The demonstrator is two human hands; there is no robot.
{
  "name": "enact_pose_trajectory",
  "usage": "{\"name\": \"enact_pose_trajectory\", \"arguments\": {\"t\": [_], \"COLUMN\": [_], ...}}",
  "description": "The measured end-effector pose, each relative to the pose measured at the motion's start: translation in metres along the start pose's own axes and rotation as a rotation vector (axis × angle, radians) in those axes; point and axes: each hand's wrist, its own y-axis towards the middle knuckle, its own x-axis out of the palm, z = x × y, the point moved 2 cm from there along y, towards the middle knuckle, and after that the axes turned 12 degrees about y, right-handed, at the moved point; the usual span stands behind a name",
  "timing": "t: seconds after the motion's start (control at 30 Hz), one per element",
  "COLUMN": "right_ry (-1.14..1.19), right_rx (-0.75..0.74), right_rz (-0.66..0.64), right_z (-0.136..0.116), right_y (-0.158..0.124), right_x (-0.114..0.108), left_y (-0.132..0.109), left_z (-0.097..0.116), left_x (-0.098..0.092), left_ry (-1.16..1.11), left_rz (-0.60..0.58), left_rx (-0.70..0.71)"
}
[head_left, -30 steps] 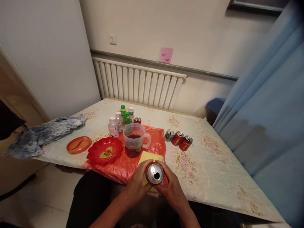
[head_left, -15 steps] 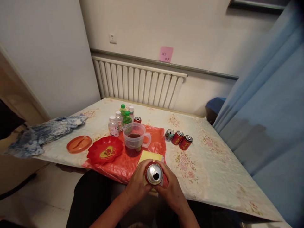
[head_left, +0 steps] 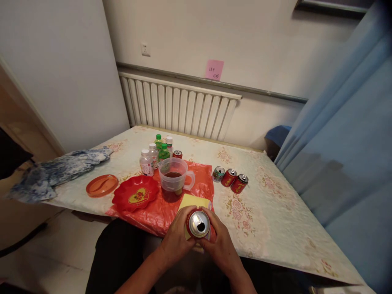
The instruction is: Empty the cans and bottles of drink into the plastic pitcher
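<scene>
Between my two hands, close to the table's front edge, I hold an upright opened drink can [head_left: 199, 224] with a silver top and a red side. My left hand [head_left: 177, 232] wraps its left side, my right hand [head_left: 219, 237] its right; the lower part of the can is hidden. Under and behind it lies a yellow cloth or sheet [head_left: 192, 200]. Just beyond stands a clear plastic measuring jug [head_left: 173, 179] with dark brown liquid in it. A red scalloped plate [head_left: 125, 196] sits left of the jug, on a red plastic bag [head_left: 153, 222].
Several white-capped and green-capped bottles [head_left: 147, 164] stand behind the jug beside another red can [head_left: 177, 154]. Three opened cans [head_left: 229, 178] stand to the right. An orange lid [head_left: 102, 186] and a blue-white cloth [head_left: 67, 169] lie left on the flowered tablecloth [head_left: 269, 220].
</scene>
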Motion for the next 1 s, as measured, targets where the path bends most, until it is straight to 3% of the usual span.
{"name": "enact_pose_trajectory", "arguments": {"t": [0.43,0.67,1.0], "right_ry": [0.027,0.055,0.171], "right_rx": [0.079,0.115,0.122], "right_rz": [0.043,0.090,0.191], "right_z": [0.007,0.010,0.020], "right_y": [0.001,0.002,0.003], "right_x": [0.002,0.003,0.003], "left_y": [-0.001,-0.001,-0.001], "left_z": [-0.010,-0.012,-0.010], "left_x": [0.006,0.008,0.017], "left_ry": [-0.111,-0.178,-0.237], "left_rz": [-0.081,-0.118,-0.052], "left_rx": [-0.162,-0.178,-0.195]}}
